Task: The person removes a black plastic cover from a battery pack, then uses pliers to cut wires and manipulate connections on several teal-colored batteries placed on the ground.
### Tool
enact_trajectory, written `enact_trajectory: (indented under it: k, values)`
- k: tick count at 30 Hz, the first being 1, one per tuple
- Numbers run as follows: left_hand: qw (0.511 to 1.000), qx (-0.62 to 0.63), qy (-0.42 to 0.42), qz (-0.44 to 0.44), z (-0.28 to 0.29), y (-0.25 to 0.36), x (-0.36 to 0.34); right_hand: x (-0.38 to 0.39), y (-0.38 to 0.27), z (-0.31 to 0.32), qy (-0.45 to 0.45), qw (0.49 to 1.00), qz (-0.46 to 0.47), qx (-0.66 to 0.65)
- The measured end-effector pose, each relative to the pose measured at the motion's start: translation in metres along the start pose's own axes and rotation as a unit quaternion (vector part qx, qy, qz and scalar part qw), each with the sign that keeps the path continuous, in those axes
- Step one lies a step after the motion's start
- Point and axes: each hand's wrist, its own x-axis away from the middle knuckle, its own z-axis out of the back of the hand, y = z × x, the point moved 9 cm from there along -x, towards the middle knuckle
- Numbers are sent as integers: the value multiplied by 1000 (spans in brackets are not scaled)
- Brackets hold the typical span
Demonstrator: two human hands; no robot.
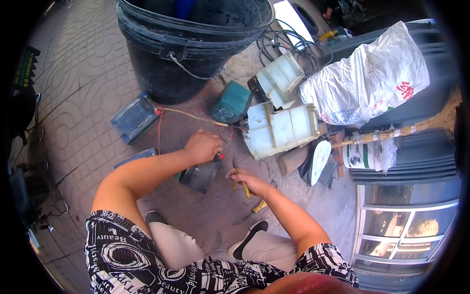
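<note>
i see the dark battery (200, 177) on the paving (73, 127), well in from its edge by the windows (406, 226); i judge it heavy, stiff-cased, best held low by its sides. my left hand (203, 147) curls by its top, what it grips unclear; my right hand (250, 183) has fingers part-closed around yellow-handled pliers (246, 190). beyond stands a black bucket (161, 68).

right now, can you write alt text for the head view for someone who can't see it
A person's bare left hand is at thin reddish wires above a dark box-shaped battery on paved ground; the right hand holds yellow-handled pliers. Beyond are a large black plastic bucket and, rightward, pale plastic casings.
</note>
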Motion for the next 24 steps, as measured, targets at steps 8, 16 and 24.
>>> enact_trajectory:
  k: [8,16,24]
  values:
    - [988,105,19,112,-19,-18,7,16,19,-14,-49,996,-58,-47]
    - [992,90,-68,55,-40,-9,-12,23,33,-9,-26,997,-69,-9]
    - [970,174,-145,91,-51,-20,-23,37,-24,-3,112,856,-23,504]
